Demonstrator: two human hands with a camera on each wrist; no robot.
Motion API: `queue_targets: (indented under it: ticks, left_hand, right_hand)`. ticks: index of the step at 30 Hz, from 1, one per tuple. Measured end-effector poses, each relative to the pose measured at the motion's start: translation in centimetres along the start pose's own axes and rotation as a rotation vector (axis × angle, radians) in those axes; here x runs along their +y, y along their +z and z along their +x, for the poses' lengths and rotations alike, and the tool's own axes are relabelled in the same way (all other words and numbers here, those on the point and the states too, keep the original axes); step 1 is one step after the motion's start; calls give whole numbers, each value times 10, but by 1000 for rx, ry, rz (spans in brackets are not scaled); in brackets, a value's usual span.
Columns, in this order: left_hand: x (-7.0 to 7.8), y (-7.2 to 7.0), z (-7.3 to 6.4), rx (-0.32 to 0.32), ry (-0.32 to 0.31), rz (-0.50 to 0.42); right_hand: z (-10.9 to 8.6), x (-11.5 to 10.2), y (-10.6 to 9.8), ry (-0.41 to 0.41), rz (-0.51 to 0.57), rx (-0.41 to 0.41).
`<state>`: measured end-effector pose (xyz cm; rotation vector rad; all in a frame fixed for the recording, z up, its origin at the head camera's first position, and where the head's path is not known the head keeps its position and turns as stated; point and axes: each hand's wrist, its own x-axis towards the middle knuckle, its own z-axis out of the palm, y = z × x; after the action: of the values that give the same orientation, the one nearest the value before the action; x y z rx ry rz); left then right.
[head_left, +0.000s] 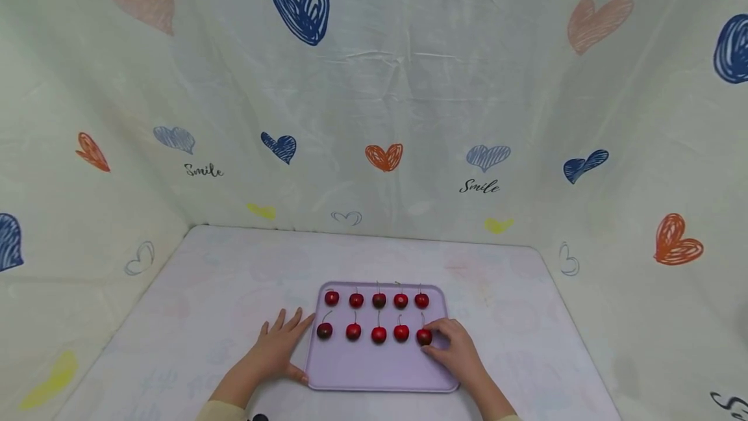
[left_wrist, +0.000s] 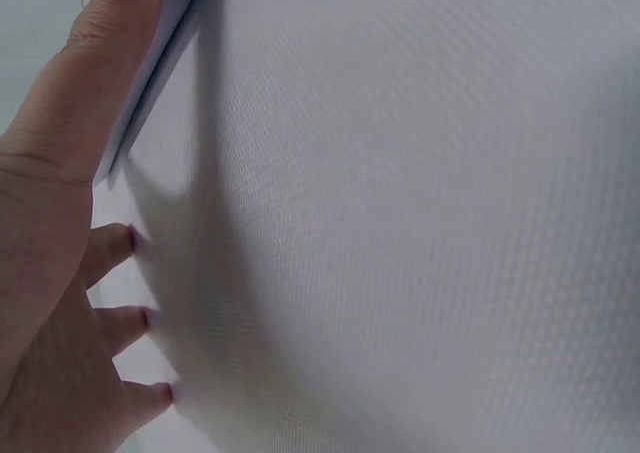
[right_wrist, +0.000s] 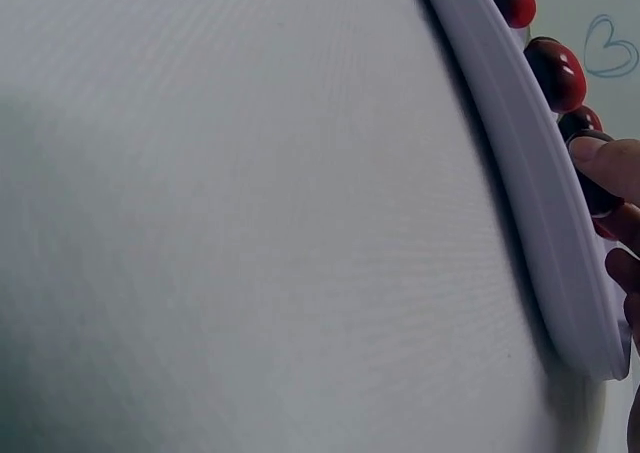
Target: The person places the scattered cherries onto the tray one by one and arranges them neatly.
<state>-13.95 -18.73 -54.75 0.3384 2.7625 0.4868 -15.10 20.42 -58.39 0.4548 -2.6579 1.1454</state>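
Note:
A lilac tray (head_left: 374, 369) lies on the table with two rows of red cherries (head_left: 378, 334), several in each, most with stems pointing away from the person. My right hand (head_left: 456, 347) pinches the dark red cherry (head_left: 424, 337) at the right end of the nearer row between thumb and fingers. In the right wrist view, the fingertips (right_wrist: 590, 150) meet on that dark cherry, just past the tray's rim (right_wrist: 520, 163). My left hand (head_left: 273, 347) spreads its fingers along the tray's left edge, with thumb and forefinger at the rim. The left wrist view shows its thumb (left_wrist: 90, 73) along the tray's side.
A white table (head_left: 234, 265) with faint prints carries the tray. Behind and beside it hangs a pale curtain (head_left: 409, 96) printed with hearts and the word "Smile". A small black round object (head_left: 260, 417) shows at the bottom edge near the left sleeve (head_left: 222, 411).

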Motion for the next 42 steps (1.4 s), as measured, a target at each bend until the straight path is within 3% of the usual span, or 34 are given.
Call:
queue_targets:
  ticks: [15, 23, 42]
  left_hand:
    - [-9, 0, -6, 8, 14, 5]
    - [-11, -4, -1, 21, 11, 3]
    - [-7, -9, 2, -10, 6, 17]
  right_hand:
    - [2, -3, 5, 45, 6, -53]
    - [8, -1, 8, -3, 16, -17]
    - [7, 2, 6, 15, -2, -21]
